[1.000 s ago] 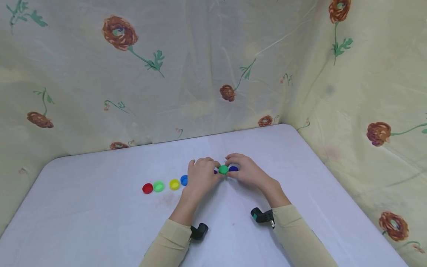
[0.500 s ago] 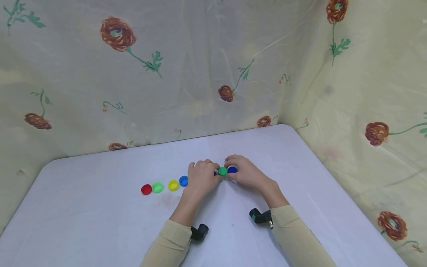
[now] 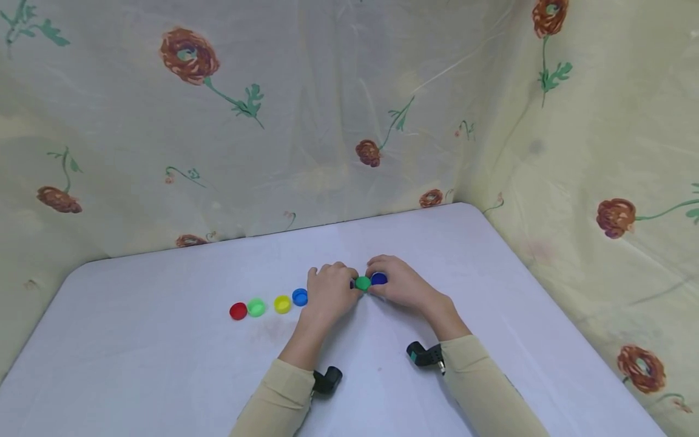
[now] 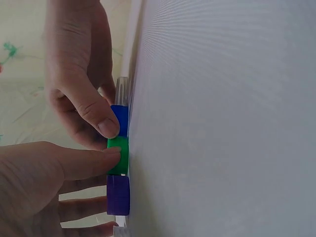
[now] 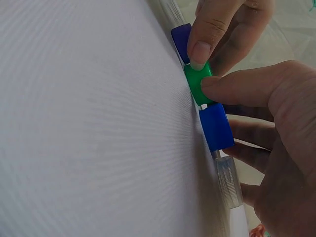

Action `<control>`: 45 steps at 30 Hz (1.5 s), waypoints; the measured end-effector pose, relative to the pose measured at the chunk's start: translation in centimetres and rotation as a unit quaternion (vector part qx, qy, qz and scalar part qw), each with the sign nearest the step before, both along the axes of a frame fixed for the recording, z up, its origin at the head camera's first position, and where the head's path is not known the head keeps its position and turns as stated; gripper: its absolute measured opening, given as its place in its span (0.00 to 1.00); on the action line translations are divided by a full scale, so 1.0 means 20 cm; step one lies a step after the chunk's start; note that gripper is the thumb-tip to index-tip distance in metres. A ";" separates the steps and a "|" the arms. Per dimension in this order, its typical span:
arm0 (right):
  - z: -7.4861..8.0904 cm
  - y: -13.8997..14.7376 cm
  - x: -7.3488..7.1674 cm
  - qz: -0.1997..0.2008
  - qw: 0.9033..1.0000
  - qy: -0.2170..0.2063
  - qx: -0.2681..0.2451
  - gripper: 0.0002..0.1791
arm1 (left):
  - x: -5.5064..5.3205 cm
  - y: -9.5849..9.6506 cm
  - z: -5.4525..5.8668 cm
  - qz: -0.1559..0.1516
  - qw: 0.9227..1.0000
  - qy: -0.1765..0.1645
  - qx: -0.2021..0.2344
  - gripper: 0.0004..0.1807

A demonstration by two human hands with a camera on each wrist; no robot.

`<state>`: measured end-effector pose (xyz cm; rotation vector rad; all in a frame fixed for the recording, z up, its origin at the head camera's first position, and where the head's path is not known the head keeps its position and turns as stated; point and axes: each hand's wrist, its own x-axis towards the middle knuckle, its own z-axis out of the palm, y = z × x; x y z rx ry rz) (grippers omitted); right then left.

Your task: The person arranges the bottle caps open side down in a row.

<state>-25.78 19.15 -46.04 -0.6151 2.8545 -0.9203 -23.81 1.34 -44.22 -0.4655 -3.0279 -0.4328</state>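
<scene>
A green bottle cap (image 3: 363, 283) stands in a row of caps on the white table. My left hand (image 3: 332, 291) pinches it from the left, with the thumb (image 4: 111, 159) on its near side. From the right, my right hand (image 3: 403, 284) pinches the same cap, its thumb (image 5: 217, 90) pressed against the front. A dark blue cap (image 5: 216, 127) is just right of the green one, beneath the right hand. On the other side sits a purple cap (image 4: 118, 195), mostly covered by the left hand in the head view. The far-side fingertips are hidden.
Leftward along the row lie a light blue cap (image 3: 300, 297), a yellow cap (image 3: 282, 304), a light green cap (image 3: 256, 307) and a red cap (image 3: 238, 311). A clear ridged cap (image 5: 229, 182) follows the dark blue one. Flowered cloth (image 3: 306, 121) hangs behind the table.
The green cap and both hands have shifted very slightly toward me, and more of the dark blue cap shows. Both hands keep their hold; the head view has drifted a little.
</scene>
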 end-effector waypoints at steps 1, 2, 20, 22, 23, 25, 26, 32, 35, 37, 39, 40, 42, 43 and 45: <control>0.00 0.00 0.00 0.000 1.000 -0.001 0.001 0.13 | 0.00 0.00 0.00 0.000 1.000 -0.001 0.001 0.15; 0.00 0.00 0.00 -0.001 1.000 -0.001 0.002 0.13 | 0.00 0.00 0.00 0.000 1.000 -0.003 0.002 0.15; 0.03 -0.03 0.01 -0.013 1.000 0.004 0.024 0.19 | 0.01 -0.04 0.01 -0.002 1.000 -0.013 0.003 0.22; 0.03 -0.04 0.01 -0.011 1.000 0.004 0.026 0.19 | 0.01 -0.05 0.00 0.001 1.000 -0.013 0.000 0.23; 0.03 -0.04 0.00 -0.009 1.000 0.006 0.027 0.19 | 0.01 -0.06 0.00 0.001 1.000 -0.013 -0.002 0.23; 0.03 -0.05 0.00 -0.006 1.000 0.007 0.030 0.19 | 0.00 -0.07 0.00 0.002 1.000 -0.013 -0.005 0.24; 0.04 -0.05 0.00 -0.004 0.999 0.007 0.032 0.19 | 0.01 -0.07 0.00 0.001 1.000 -0.014 -0.005 0.24; 0.04 -0.07 0.01 -0.003 0.999 0.005 0.036 0.19 | 0.01 -0.10 0.01 0.000 1.000 -0.022 -0.007 0.24; 0.03 -0.08 0.01 -0.003 0.999 0.006 0.037 0.19 | 0.01 -0.11 0.01 -0.001 1.000 -0.021 -0.007 0.24; 0.03 -0.09 0.01 0.001 0.999 0.007 0.036 0.19 | 0.01 -0.12 0.02 0.001 1.000 -0.018 -0.011 0.23; 0.03 -0.10 0.01 0.007 0.999 0.011 0.034 0.20 | 0.01 -0.13 0.01 0.003 1.000 -0.016 -0.015 0.22; 0.03 -0.10 0.01 0.010 0.999 0.014 0.033 0.20 | 0.01 -0.13 0.01 0.004 1.000 -0.014 -0.017 0.22; 0.03 -0.12 0.01 0.015 0.999 0.018 0.032 0.20 | 0.01 -0.14 0.01 0.007 1.000 -0.013 -0.021 0.21; 0.03 -0.12 0.01 0.018 0.999 0.021 0.032 0.20 | 0.01 -0.15 0.01 0.008 1.000 -0.012 -0.021 0.20; 0.03 -0.13 0.00 0.018 0.999 0.022 0.034 0.19 | 0.01 -0.15 0.00 0.009 1.000 -0.011 -0.021 0.19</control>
